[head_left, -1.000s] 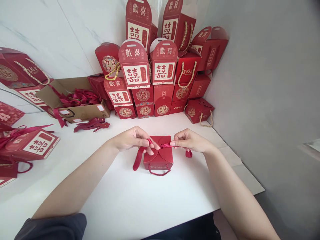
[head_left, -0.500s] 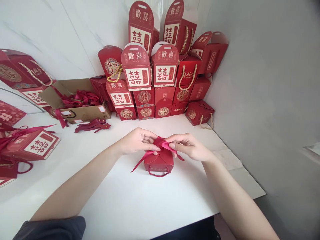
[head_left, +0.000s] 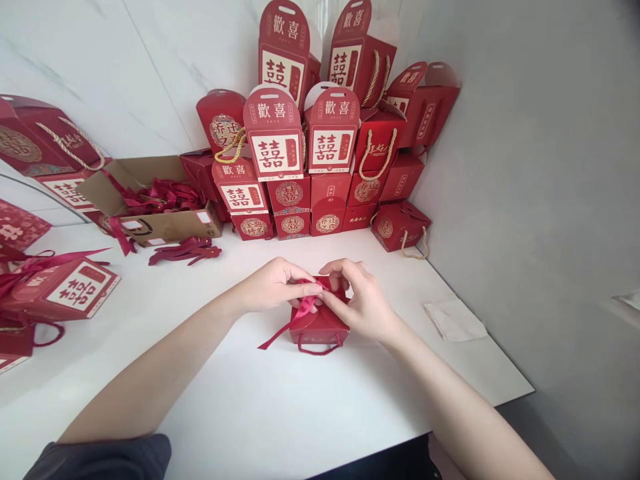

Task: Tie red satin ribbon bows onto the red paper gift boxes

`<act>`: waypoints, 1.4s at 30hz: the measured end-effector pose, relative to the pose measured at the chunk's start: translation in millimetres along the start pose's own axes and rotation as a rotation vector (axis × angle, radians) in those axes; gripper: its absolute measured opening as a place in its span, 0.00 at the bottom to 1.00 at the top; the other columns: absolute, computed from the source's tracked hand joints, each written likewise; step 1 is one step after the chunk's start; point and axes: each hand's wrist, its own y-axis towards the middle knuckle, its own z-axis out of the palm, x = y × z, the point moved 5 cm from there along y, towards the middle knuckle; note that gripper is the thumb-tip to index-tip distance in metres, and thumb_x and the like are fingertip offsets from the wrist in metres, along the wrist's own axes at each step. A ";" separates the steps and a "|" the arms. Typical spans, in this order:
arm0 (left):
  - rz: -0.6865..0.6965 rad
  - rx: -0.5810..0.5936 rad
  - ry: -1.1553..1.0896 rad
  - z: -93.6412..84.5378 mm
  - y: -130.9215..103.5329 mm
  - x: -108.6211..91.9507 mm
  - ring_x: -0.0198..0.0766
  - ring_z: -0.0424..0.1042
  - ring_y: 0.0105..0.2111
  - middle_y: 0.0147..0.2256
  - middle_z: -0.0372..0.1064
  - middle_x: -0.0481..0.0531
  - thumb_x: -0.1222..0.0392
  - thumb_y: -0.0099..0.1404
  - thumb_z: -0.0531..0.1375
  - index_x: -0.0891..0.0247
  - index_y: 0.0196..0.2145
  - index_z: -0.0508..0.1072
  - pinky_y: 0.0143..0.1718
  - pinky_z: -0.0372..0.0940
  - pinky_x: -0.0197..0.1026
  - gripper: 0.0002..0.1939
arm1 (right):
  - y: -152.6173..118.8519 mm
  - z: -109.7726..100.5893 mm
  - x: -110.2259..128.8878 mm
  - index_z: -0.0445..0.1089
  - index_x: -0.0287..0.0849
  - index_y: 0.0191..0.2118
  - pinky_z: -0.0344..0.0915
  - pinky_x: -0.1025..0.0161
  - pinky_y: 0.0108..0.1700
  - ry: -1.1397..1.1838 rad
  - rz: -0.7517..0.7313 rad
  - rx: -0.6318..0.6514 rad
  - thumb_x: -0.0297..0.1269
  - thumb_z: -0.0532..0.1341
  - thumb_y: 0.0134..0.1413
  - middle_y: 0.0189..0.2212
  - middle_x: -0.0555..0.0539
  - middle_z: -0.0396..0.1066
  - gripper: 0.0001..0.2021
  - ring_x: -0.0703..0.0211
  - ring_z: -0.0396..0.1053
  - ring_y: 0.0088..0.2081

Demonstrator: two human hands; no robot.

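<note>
A small red gift box (head_left: pixel 320 327) with a dark red cord handle (head_left: pixel 321 350) stands on the white table in front of me. Over its folded top runs a crimson ribbon (head_left: pixel 306 307), one tail hanging out to the left. My left hand (head_left: pixel 280 285) pinches the ribbon between thumb and fingers at the box's top left. From the right, my right hand (head_left: pixel 361 300) meets it, thumb and index finger closed on the ribbon close to the left fingertips. The fingers cover the spot where the ribbon crosses.
Stacked red gift boxes (head_left: pixel 274 157) line the back wall. A cardboard box (head_left: pixel 175 228) of ribbons stands at the back left, with loose ribbons (head_left: pixel 185 251) before it. More decorated boxes (head_left: pixel 75 290) lie at the left; a white cloth (head_left: pixel 455 320) rests at the right.
My right hand has shifted from the box's right side in toward my left fingertips. The ribbon part that stretched right is now drawn to the middle and left.
</note>
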 end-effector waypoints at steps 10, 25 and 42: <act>0.016 -0.073 -0.109 -0.1 1.9 6.0 0.39 0.78 0.31 0.31 0.77 0.53 0.54 0.60 0.65 0.65 0.34 0.66 0.36 0.71 0.41 0.14 | 5.1 -4.6 -7.6 0.71 0.44 0.33 0.62 0.58 0.43 0.146 0.014 -0.072 0.37 0.57 0.63 0.31 0.48 0.70 0.08 0.59 0.68 0.34; 0.020 -0.006 -0.157 0.2 5.2 5.0 0.39 0.78 0.30 0.31 0.77 0.53 0.52 0.64 0.61 0.64 0.31 0.60 0.35 0.69 0.40 0.15 | 5.5 -2.0 -10.7 0.70 0.46 0.36 0.60 0.52 0.55 0.193 -0.279 0.094 0.29 0.58 0.60 0.35 0.49 0.75 0.05 0.58 0.71 0.39; 0.108 -0.215 0.257 5.0 -8.3 -10.7 0.34 0.70 0.34 0.35 0.70 0.47 0.62 0.58 0.62 0.61 0.34 0.64 0.33 0.64 0.35 0.08 | 4.2 -6.0 -4.5 0.71 0.45 0.39 0.56 0.52 0.59 0.142 -0.263 0.133 0.34 0.58 0.61 0.36 0.49 0.76 0.04 0.60 0.70 0.37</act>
